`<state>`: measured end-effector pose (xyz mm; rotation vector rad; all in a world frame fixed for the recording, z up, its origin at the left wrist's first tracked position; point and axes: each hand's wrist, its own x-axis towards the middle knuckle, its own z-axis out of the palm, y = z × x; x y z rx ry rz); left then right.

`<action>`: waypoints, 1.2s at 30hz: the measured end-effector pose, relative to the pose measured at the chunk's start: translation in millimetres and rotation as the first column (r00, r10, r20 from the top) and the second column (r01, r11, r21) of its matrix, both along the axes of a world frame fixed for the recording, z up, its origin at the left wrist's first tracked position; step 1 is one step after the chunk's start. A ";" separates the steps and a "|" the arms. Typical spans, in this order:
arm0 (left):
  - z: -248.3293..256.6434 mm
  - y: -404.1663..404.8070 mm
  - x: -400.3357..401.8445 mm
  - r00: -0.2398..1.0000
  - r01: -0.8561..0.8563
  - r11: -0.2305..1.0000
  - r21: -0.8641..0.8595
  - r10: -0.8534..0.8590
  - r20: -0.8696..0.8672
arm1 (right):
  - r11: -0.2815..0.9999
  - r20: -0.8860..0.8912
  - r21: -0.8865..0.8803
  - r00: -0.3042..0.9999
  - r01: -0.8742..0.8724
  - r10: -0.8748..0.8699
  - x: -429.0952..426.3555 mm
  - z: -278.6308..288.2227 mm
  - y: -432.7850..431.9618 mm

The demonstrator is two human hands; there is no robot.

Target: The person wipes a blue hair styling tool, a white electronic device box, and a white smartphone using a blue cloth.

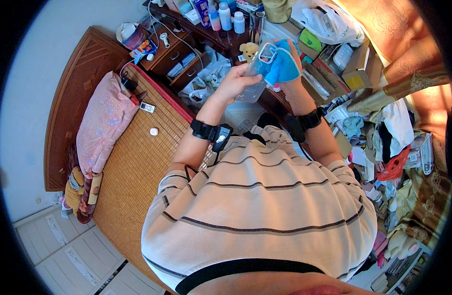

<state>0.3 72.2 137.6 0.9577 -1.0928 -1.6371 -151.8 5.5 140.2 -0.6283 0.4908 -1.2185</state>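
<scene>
My left hand [236, 83] grips a clear phone case [252, 88] by its left edge, thumb laid across its face. The case is held up at a tilt, its camera cutout at the top. A blue cloth [283, 66] is bunched in my right hand [295, 59], which it largely covers. The cloth lies against or in front of the upper right part of the case; whether it reaches inside the case cannot be told. Just behind the case sits a small yellow plush bear [249, 51].
A dark wooden desk [196, 27] with several bottles [225, 16] stands ahead. Cardboard boxes [362, 70] and a white plastic bag [327, 24] crowd the right, above piled clothes [395, 129]. At left is a bed with a woven mat [137, 166] and a pink pillow [104, 121].
</scene>
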 end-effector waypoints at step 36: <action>-9.1 2.7 5.6 0.977 -0.009 0.997 -0.073 0.025 0.212 | 0.572 -0.663 -0.747 0.445 -0.340 -0.602 17.7 31.0 -1.7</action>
